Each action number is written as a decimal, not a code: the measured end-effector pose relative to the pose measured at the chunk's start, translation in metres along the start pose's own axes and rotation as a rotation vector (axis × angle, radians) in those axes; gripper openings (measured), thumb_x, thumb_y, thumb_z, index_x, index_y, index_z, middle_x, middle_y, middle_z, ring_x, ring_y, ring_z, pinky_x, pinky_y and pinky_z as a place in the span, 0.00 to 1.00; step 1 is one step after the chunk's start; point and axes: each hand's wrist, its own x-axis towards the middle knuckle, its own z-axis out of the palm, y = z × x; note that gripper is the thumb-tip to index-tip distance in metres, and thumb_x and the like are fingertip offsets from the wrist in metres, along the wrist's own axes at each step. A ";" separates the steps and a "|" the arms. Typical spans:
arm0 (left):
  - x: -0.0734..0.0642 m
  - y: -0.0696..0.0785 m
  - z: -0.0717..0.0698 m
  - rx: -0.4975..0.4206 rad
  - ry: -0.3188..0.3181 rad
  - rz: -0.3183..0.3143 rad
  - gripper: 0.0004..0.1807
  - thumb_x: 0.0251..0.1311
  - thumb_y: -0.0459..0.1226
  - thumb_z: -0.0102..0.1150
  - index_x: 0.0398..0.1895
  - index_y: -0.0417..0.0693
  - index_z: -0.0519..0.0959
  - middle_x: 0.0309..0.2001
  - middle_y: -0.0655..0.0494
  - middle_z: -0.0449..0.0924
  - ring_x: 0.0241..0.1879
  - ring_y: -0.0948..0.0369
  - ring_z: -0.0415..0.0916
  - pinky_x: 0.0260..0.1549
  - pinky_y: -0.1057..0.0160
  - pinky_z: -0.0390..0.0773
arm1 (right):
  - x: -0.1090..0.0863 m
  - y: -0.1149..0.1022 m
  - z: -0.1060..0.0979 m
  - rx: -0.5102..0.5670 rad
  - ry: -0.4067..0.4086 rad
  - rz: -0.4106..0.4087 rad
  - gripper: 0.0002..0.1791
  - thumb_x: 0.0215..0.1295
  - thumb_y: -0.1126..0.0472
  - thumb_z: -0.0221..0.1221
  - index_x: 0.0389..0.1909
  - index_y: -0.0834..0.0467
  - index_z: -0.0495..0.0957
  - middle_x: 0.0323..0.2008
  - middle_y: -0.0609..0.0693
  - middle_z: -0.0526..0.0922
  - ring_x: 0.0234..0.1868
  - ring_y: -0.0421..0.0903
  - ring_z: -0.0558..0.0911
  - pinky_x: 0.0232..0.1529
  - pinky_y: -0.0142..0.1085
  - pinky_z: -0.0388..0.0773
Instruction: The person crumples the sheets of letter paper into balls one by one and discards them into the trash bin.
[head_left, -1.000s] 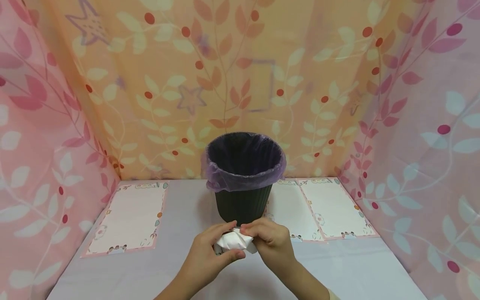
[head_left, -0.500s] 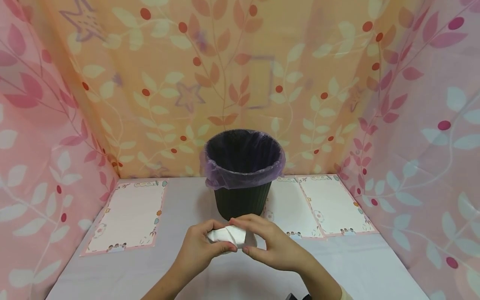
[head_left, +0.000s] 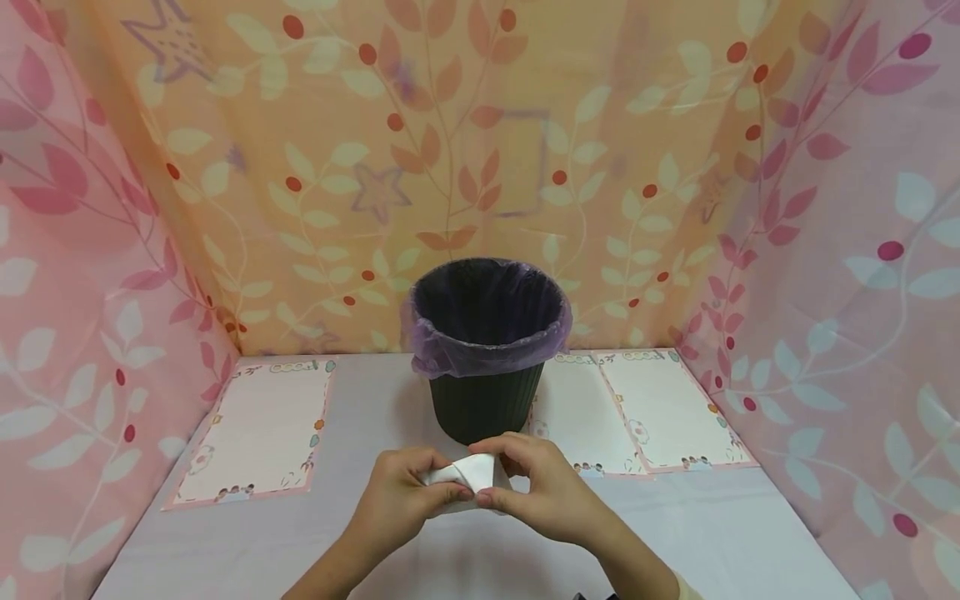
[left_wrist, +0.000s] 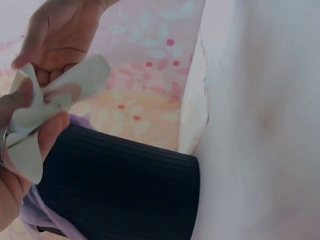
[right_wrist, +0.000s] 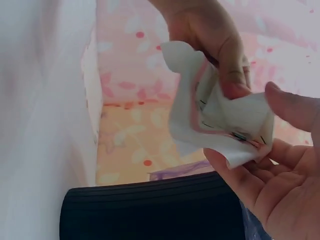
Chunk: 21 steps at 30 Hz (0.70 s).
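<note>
A crumpled sheet of white paper (head_left: 480,475) is held between both hands, in front of the bin. Its printed pink border shows in the right wrist view, where the paper (right_wrist: 220,115) is folded over itself. My left hand (head_left: 401,492) pinches its left side, thumb on the near face. At its right side my right hand (head_left: 543,487) grips it with thumb and curled fingers. Behind the hands stands a dark ribbed trash bin (head_left: 483,404) lined with a purple bag (head_left: 480,358) folded over its rim. In the left wrist view the bin (left_wrist: 120,185) lies just beyond the paper.
A pink-bordered sheet (head_left: 255,433) lies flat on the left of the white-covered table (head_left: 360,550). Two more sheets lie to the right of the bin, one at the far right (head_left: 667,408). Patterned curtains (head_left: 315,225) enclose the back and sides.
The right hand opened a little from the paper, then closed in on it again with its thumb near the left thumb. The paper looks folded differently. The bin stayed put.
</note>
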 end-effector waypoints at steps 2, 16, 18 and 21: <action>0.000 0.002 -0.002 -0.020 -0.020 -0.046 0.10 0.43 0.44 0.82 0.24 0.57 0.87 0.26 0.64 0.87 0.25 0.67 0.80 0.20 0.63 0.82 | 0.000 0.000 0.000 -0.047 0.015 -0.035 0.25 0.64 0.50 0.71 0.61 0.48 0.79 0.52 0.40 0.84 0.48 0.40 0.81 0.49 0.37 0.85; -0.001 -0.002 0.007 -0.017 0.060 0.077 0.04 0.56 0.40 0.75 0.33 0.53 0.89 0.33 0.63 0.88 0.29 0.67 0.82 0.22 0.65 0.84 | -0.001 -0.001 0.018 -0.178 0.234 -0.172 0.25 0.59 0.64 0.74 0.57 0.54 0.81 0.48 0.43 0.85 0.45 0.39 0.84 0.40 0.32 0.86; -0.003 -0.003 0.013 0.021 0.137 0.140 0.04 0.55 0.38 0.75 0.33 0.52 0.89 0.33 0.63 0.88 0.29 0.67 0.83 0.24 0.67 0.84 | 0.000 0.001 0.022 -0.232 0.281 -0.224 0.24 0.57 0.68 0.73 0.56 0.57 0.81 0.46 0.45 0.86 0.43 0.39 0.84 0.39 0.31 0.85; -0.005 -0.003 0.020 0.088 0.208 0.196 0.06 0.55 0.33 0.75 0.35 0.49 0.89 0.34 0.62 0.89 0.31 0.68 0.84 0.27 0.70 0.84 | 0.002 0.004 0.026 -0.290 0.324 -0.287 0.22 0.55 0.73 0.71 0.52 0.60 0.81 0.43 0.48 0.86 0.38 0.40 0.84 0.36 0.28 0.83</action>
